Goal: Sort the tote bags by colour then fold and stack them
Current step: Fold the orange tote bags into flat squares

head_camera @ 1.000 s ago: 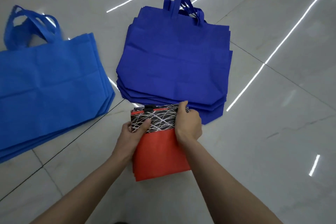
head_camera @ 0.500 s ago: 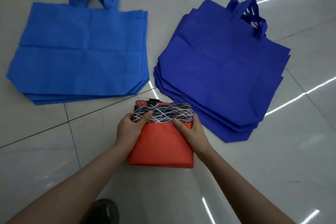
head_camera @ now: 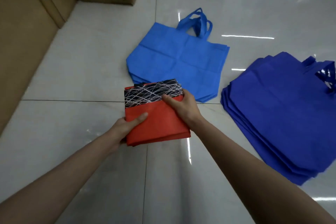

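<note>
The left hand (head_camera: 125, 128) and right hand (head_camera: 182, 108) pinch the red bags (head_camera: 160, 123) by both sides. The bags look soft, light and floppy.

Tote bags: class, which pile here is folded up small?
The red pile with the black scribble-patterned band, gripped by the left hand and right hand. The light blue pile and dark blue pile lie flat and unfolded, handles showing.

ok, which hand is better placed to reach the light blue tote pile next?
Right, probably. The right hand grips the folded red tote bundle at its far-right edge, beside the light blue tote pile. The left hand pinches the bundle's near-left edge, farther away.
</note>
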Motion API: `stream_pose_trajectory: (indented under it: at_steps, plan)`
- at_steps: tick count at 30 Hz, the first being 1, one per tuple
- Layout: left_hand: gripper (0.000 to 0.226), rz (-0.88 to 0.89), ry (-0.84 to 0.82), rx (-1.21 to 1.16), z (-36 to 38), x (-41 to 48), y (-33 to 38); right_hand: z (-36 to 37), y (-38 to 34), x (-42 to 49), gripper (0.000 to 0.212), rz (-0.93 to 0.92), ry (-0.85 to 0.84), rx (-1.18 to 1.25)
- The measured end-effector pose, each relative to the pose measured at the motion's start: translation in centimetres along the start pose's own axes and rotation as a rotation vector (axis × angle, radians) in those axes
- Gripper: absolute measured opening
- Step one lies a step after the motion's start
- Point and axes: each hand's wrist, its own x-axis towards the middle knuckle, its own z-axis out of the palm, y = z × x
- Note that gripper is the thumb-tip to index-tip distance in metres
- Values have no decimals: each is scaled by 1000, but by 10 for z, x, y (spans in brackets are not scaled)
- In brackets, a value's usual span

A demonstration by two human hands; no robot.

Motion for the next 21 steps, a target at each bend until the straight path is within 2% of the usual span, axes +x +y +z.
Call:
stream_pose_trajectory:
  at_steps: [2,6,8,10,13,15,18,20,21]
  plan:
    - [54,61,125,-75,-27,-1,-5,31,-10,7,47,20,-67,-47]
    - [39,157,278,-181,-94,-2,-12,105,-39,20,56,51,-252,-26]
    - [38,188,344,-238,-129,-4,-21,140,-51,22,62,143,-369,44]
    - [43,197,417,-292,-156,-6,-34,169,-50,19,73,288,-461,-12]
    - [43,143,591,-329,-181,0,-61,201,-30,3,53,452,-555,-201]
    - [49,83,672,-390,-187,8,-77,224,-15,-3,48,475,-483,-86]
    - [64,10,729,-499,-186,15,-88,266,0,-2,36,471,-213,340]
    - [71,-7,765,-539,-187,13,-89,292,2,4,32,458,-102,423]
    - [71,-22,771,-554,-191,12,-90,302,1,7,32,443,-105,395]
